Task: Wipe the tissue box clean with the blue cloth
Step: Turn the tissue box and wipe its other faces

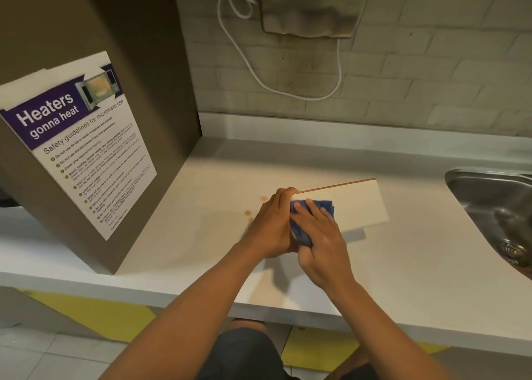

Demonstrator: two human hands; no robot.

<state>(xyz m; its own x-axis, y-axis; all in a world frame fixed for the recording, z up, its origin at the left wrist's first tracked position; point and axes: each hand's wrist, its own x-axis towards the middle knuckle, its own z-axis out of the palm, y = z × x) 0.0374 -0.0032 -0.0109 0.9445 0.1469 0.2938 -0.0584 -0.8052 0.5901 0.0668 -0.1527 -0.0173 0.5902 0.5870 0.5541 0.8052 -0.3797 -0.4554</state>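
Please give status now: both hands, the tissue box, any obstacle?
Left hand grips tissue box end. Right hand presses blue cloth on its white face. Brown stains on counter beside; nothing blocking.

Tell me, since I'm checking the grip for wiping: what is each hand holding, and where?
The left hand grips the tissue box at its left end. The right hand presses the blue cloth against the box's near face, fingers spread over it.

A shared pantry or staff kitchen: a white worktop (pixel 374 264) with a steel sink (pixel 495 207) at its right edge, a tiled wall (pixel 431 77) bearing a steel dispenser (pixel 313 5), and a microwave safety poster (pixel 83 143) on the left cabinet (pixel 86 19).
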